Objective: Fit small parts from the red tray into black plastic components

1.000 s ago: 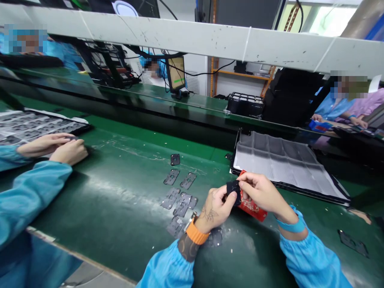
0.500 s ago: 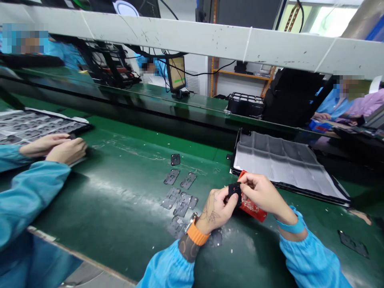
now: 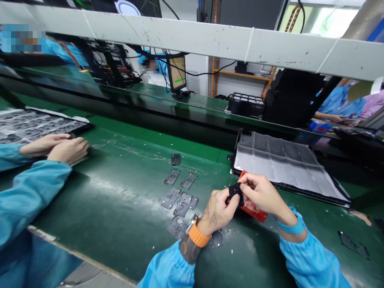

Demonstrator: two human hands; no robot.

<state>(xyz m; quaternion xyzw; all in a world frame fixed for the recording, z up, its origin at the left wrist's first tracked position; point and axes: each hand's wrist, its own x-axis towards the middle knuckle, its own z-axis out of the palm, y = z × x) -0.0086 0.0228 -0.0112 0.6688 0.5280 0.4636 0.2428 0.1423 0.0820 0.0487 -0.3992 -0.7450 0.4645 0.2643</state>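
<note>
A small black part (image 3: 236, 194) is held above the green bench (image 3: 120, 208), to the right of its middle, pinched between the thumb and fingers of the left hand (image 3: 218, 207). The right hand (image 3: 261, 193) is brought to the part's right edge with its fingers bent; whether its grip is closed on the part cannot be told, as the fingertips are partly hidden. A red sheet (image 3: 255, 212) is seen partly behind the right hand.

Flat dark plates (image 3: 183, 205) are scattered on the bench to the left, some overlapping; others are partly covered by the left wrist. A film-topped tray (image 3: 279, 160) is set beyond the hands, and a single plate (image 3: 354, 245) is placed well apart at the right.

The part could be slipped or bent if it were pressed harder at the edge than it is supported by the left grip. Fine features could be marked by fingertips. The plates near the wrist could be nudged by the orange watch strap (image 3: 199, 234) if the forearm were lowered or swung.
</note>
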